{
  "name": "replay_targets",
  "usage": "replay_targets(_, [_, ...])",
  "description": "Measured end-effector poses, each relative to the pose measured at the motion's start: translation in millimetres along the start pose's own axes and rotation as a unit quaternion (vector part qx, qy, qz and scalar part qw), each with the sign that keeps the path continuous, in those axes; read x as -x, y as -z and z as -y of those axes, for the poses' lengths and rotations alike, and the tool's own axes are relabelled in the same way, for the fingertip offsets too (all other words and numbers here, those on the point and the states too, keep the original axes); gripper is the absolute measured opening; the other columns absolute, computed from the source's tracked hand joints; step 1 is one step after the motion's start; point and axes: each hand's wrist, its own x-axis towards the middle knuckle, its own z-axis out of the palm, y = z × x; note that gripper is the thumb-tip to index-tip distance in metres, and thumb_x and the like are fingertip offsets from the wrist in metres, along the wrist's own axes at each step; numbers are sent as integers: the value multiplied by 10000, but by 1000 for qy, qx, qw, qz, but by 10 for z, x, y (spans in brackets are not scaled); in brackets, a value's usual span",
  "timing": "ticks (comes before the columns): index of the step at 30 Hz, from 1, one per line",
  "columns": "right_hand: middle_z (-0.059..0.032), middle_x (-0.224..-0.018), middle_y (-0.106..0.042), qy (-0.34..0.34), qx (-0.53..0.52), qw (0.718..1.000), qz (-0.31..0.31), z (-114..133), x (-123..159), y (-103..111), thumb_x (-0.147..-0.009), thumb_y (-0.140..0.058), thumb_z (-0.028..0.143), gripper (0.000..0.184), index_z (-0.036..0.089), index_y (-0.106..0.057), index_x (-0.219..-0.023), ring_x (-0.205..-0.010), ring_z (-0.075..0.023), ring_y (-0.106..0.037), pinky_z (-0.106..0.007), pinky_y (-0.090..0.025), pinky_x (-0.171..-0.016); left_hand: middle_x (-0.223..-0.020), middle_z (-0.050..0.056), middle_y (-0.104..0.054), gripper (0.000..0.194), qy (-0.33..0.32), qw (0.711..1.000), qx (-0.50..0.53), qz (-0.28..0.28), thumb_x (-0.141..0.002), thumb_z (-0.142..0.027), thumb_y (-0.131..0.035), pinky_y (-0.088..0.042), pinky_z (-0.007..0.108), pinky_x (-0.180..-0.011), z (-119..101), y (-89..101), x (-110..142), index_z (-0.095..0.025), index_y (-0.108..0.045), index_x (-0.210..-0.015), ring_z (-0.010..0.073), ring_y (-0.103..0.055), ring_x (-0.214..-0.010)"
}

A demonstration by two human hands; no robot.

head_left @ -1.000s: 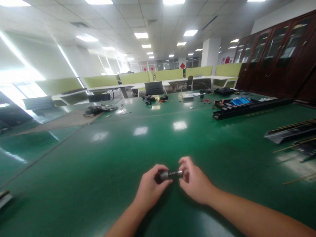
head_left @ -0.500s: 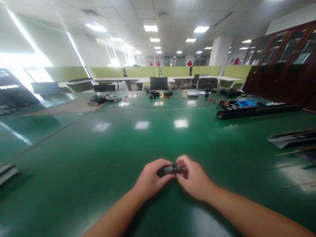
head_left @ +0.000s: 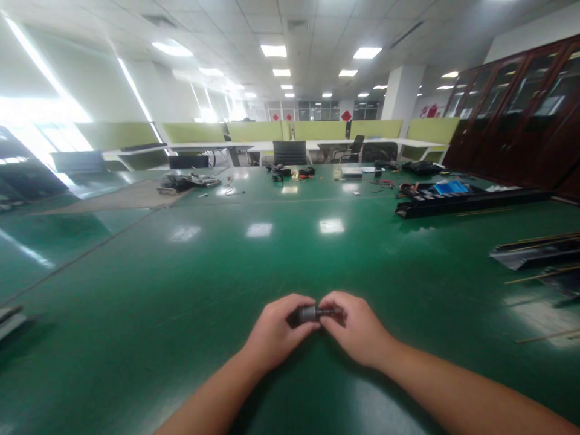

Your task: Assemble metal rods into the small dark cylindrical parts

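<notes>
A small grey metal cylinder with a thin dark shaft [head_left: 309, 313] lies level between my hands, just above the green tabletop. My left hand [head_left: 277, 329] is closed round its thick end, thumb below and fingers above. The curled fingers of my right hand [head_left: 356, 326] close round the thin shaft at the other end. The fingertips of both hands nearly meet. The outer end of the shaft is partly hidden in my right hand, and blur hides the finer detail.
Around my hands stretches the shiny green table [head_left: 217, 266]. A long black channel [head_left: 471, 204] with a blue packet [head_left: 451, 187] lies at the back right. Metal profiles and thin rods [head_left: 539, 251] are at the right edge. Cables and parts [head_left: 188, 181] lie at the far left.
My right hand has closed in on the shaft and moved nearer to my left hand, narrowing the gap between them. The view has tilted slightly. The cylinder stays in my left hand.
</notes>
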Motion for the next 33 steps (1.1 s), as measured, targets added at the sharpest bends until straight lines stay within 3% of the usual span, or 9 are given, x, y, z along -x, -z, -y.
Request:
replay_targets(19, [-3, -809, -681, -41, -31, 998, 19, -12, -29, -6, -817, -623, 119, 136, 199, -693, -902, -717, -160, -603, -249, -442, -653, -963, 37, -753, 254, -12, 1000, 17, -20, -771, -265, -789, -558, 289, -835, 36, -12, -33, -215, -715, -1009, 183, -704, -874])
replay_targets(33, [-14, -840, -697, -11, -51, 998, 21, 9, -5, -16, -838, -643, 158, 101, 191, -697, -916, -754, -163, -638, -256, -480, -691, -991, 49, -760, 290, -33, 999, -13, -19, -767, -308, -794, -569, 311, -861, 28, 52, 43, -216, -721, -1032, 197, -718, -901])
